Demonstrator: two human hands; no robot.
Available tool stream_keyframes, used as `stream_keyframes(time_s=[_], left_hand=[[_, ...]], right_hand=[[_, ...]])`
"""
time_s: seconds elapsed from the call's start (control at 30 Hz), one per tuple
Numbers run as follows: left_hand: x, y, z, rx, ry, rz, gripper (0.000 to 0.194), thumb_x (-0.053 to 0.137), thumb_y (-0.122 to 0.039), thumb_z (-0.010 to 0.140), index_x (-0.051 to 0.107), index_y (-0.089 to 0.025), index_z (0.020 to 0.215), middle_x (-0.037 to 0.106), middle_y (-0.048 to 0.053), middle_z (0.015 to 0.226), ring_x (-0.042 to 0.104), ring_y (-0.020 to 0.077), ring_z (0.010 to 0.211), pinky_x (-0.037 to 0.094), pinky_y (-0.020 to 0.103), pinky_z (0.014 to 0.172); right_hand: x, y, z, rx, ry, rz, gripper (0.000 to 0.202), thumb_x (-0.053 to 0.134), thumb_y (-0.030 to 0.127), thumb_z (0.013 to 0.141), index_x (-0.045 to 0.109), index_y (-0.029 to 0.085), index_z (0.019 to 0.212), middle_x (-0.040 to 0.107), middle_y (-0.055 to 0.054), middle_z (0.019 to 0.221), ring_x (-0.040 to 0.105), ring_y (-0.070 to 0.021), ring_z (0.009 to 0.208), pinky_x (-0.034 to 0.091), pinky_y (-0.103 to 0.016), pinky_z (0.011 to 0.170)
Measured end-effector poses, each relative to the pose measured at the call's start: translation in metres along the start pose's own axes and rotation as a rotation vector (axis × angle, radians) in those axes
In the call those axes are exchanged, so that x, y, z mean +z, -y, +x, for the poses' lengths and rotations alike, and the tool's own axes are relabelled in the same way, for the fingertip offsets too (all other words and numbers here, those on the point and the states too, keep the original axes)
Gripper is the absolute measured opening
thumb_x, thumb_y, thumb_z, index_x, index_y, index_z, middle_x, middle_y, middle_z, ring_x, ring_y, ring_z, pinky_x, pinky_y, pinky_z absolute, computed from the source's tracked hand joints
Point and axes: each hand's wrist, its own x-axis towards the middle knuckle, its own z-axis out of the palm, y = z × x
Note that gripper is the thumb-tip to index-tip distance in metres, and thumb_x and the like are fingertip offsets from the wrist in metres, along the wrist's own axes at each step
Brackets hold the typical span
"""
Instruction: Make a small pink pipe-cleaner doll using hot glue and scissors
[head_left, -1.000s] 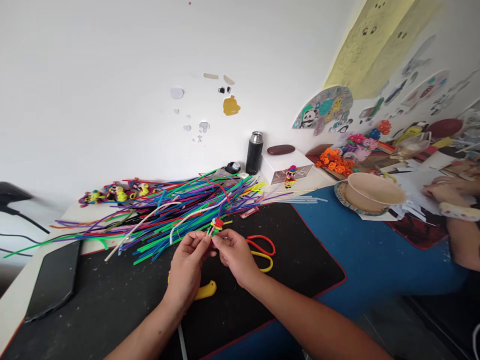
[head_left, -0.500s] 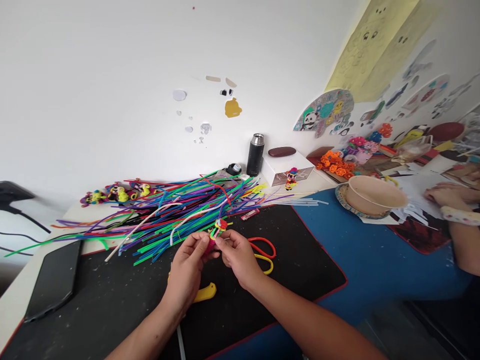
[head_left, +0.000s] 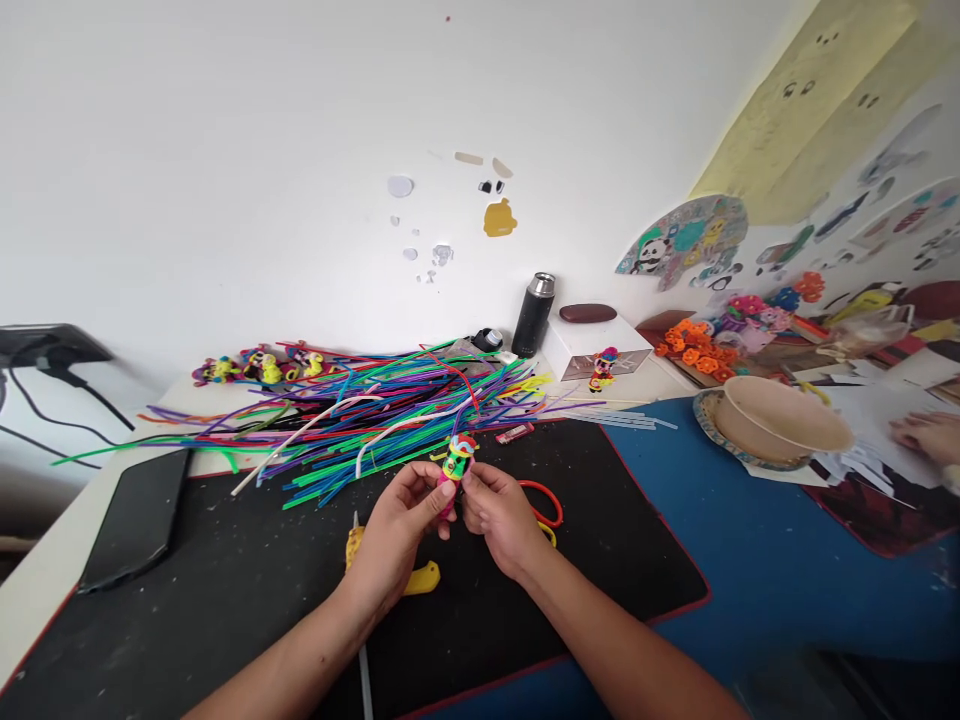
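A small colourful pipe-cleaner doll (head_left: 456,462) stands upright between my two hands over the black mat, its red top uppermost and green, yellow and pink below. My left hand (head_left: 405,510) is closed around its pink lower part, thumb in front. At the doll's right side, my right hand (head_left: 504,515) pinches its edge; the exact spot is hidden by the fingers. Under my left wrist lies a yellow glue gun (head_left: 424,578), partly covered. Scissors with red and yellow loops (head_left: 546,500) lie behind my right hand, mostly hidden.
A wide heap of pipe cleaners (head_left: 390,415) lies beyond my hands. Finished dolls (head_left: 262,366) sit at left, another doll (head_left: 602,370) by the white box. A black phone (head_left: 139,520), a flask (head_left: 535,318) and a bowl (head_left: 787,415) surround the mat; another person's hand (head_left: 926,435) rests at right.
The view has shifted, so most things sit further right. The doll now appears more upright, with its green and yellow front showing more. Both hands still hold it. The other person's hand has moved.
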Motion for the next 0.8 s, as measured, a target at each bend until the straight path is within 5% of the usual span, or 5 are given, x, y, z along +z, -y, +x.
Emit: stream_keyframes(time_s=[0.3, 0.8], left_hand=[[0.004, 0.0, -0.002, 0.023, 0.087, 0.006, 0.037, 0.085, -0.048, 0.085, 0.067, -0.019, 0.099, 0.063, 0.0, 0.087, 0.063, 0.0134, 0.066, 0.052, 0.023, 0.05], [0.005, -0.004, -0.004, -0.057, 0.098, -0.035, 0.037, 0.087, -0.048, 0.083, 0.067, -0.019, 0.095, 0.067, 0.0, 0.08, 0.066, 0.0155, 0.069, 0.056, 0.025, 0.055]], right_hand=[[-0.007, -0.002, -0.002, 0.079, 0.0, 0.041, 0.04, 0.095, 0.047, 0.074, 0.071, 0.018, 0.085, 0.036, 0.013, 0.047, 0.026, -0.0049, 0.042, 0.017, -0.022, 0.044], [-0.012, -0.007, -0.003, 0.075, -0.026, 0.026, 0.036, 0.095, 0.041, 0.074, 0.068, 0.018, 0.075, 0.036, 0.01, 0.049, 0.028, -0.0064, 0.046, 0.017, -0.024, 0.047]])
